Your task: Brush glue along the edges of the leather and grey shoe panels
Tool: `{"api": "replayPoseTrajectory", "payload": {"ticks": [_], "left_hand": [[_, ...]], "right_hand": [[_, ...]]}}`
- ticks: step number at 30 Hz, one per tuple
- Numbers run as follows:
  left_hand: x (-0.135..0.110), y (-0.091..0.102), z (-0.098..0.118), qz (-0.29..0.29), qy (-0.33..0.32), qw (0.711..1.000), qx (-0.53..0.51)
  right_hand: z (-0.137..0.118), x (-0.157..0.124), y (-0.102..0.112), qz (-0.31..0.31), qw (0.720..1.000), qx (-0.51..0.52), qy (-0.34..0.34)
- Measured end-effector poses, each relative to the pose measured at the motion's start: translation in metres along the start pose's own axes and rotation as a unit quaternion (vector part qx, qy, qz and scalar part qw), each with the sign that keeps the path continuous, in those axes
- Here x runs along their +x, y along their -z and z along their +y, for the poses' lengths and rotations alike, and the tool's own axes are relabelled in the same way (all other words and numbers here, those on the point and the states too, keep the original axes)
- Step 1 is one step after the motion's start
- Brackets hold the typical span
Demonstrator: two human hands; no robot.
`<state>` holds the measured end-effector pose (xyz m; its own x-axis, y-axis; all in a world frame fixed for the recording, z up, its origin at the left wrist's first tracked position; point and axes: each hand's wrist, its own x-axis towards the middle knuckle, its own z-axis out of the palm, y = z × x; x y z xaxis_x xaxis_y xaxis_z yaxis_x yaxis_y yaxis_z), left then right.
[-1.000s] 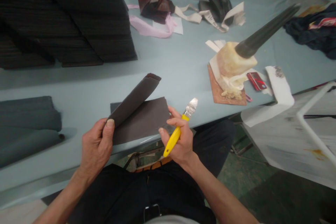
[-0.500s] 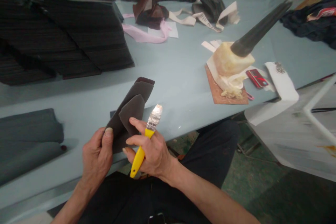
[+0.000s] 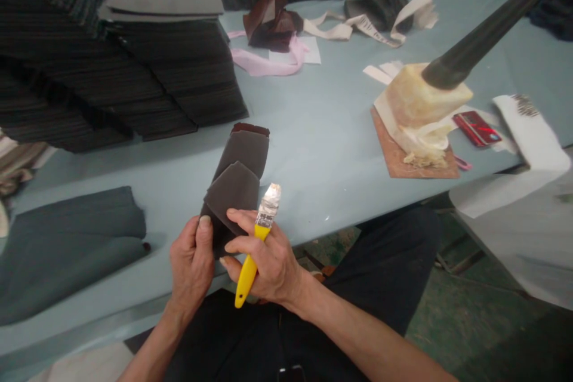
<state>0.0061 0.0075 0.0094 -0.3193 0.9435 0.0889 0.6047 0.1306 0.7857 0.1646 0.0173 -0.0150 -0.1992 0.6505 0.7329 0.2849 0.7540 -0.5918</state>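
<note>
Pale blue table [image 3: 313,158], lettered strip [image 3: 369,30] illegible, left hand [image 3: 192,265] pinched on dark sheet [image 3: 236,188], right hand [image 3: 275,265] half-curled around yellow brush [image 3: 246,277]

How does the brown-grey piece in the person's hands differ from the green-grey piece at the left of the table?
The left hand grips the brown-grey piece; the green-grey piece lies on the table, untouched. The brown-grey piece looks narrower, with a reddish-brown far edge; the green-grey piece looks broader. Both look like dark, dull sheet material.

Gap between dark stack [image 3: 192,77] and pale block [image 3: 425,95], dark handle [image 3: 487,33] jutting
</note>
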Motion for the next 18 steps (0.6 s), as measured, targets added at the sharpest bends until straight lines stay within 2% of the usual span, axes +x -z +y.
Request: {"api": "replayPoseTrajectory", "payload": {"ticks": [4, 13, 18], "left_hand": [[-0.001, 0.0, 0.0, -0.001, 0.001, 1.0, 0.0], [0.0, -0.002, 0.0, -0.002, 0.004, 1.0, 0.012], [0.001, -0.002, 0.003, 0.001, -0.002, 1.0, 0.02]], "right_hand": [[-0.002, 0.004, 0.011, 0.0, 1.0, -0.012, -0.009], [0.002, -0.002, 0.062, 0.041, 0.992, -0.093, -0.074], [0.006, -0.012, 0.07, 0.067, 0.985, -0.107, -0.113]]}}
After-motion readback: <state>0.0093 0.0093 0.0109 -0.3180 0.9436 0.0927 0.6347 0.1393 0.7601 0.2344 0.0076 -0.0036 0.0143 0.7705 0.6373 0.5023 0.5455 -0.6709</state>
